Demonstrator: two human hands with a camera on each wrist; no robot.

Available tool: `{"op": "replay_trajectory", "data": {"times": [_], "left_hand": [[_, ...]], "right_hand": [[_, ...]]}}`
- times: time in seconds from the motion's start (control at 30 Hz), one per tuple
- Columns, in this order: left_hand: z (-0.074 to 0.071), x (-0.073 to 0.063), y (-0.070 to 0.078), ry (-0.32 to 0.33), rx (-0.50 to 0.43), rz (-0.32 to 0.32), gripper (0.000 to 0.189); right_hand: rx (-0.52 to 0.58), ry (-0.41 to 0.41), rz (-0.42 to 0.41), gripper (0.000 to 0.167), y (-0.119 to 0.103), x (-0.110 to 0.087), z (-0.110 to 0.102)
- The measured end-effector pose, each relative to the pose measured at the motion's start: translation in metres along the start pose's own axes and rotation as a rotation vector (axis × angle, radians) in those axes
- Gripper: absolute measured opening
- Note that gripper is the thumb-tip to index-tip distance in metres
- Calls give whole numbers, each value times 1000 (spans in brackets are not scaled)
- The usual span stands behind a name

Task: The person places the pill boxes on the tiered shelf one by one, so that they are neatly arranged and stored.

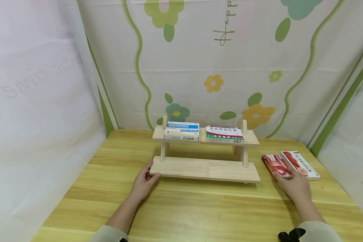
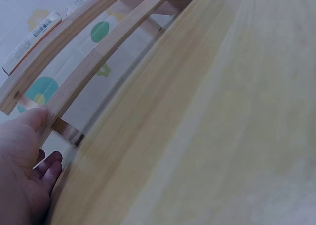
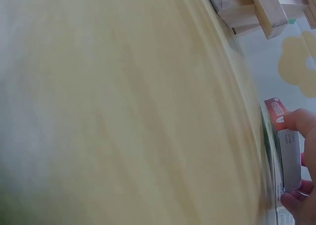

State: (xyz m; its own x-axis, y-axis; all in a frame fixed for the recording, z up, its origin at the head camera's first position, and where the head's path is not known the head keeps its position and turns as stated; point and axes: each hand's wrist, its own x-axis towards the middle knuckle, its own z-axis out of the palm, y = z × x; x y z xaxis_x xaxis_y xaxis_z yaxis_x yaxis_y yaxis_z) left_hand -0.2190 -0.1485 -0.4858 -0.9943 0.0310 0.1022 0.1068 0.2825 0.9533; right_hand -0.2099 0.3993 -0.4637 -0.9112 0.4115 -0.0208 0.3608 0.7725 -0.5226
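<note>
A light wooden two-tier stand (image 1: pixel 205 169) stands on the table. My left hand (image 1: pixel 142 185) grips the left end of its lower board, and in the left wrist view the thumb (image 2: pixel 34 117) lies against the board's edge. Over at the right, my right hand (image 1: pixel 297 188) holds a red medicine box (image 1: pixel 273 162) between thumb and fingers. A white medicine box with a red end (image 1: pixel 302 163) lies beside it, partly covered by the hand. Seen from the right wrist, the thumb is on the red box's end (image 3: pixel 277 111) and the fingers are on its far side.
On the stand's upper board lie a blue-and-white medicine box (image 1: pixel 181 130) and a green, white and purple one (image 1: pixel 224 133). A printed cloth (image 1: pixel 184 57) hangs behind the wooden table (image 1: pixel 199 211), with cloth sides left and right.
</note>
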Motion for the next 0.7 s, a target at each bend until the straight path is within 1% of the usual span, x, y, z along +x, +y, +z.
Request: {"op": "replay_trajectory", "data": {"times": [0.3,0.57,0.7], "left_hand": [[0,1,-2,-3,-4,-1,70],[0,1,-3,0,3,-2,70],[0,2,-3,6,6,-1,70]], "right_hand": [[39,53,-56,94,-9,-7,-16],[56,129,-141,89,-24,-12,-39],[50,140,-158,89,-34,-15,-51]]}}
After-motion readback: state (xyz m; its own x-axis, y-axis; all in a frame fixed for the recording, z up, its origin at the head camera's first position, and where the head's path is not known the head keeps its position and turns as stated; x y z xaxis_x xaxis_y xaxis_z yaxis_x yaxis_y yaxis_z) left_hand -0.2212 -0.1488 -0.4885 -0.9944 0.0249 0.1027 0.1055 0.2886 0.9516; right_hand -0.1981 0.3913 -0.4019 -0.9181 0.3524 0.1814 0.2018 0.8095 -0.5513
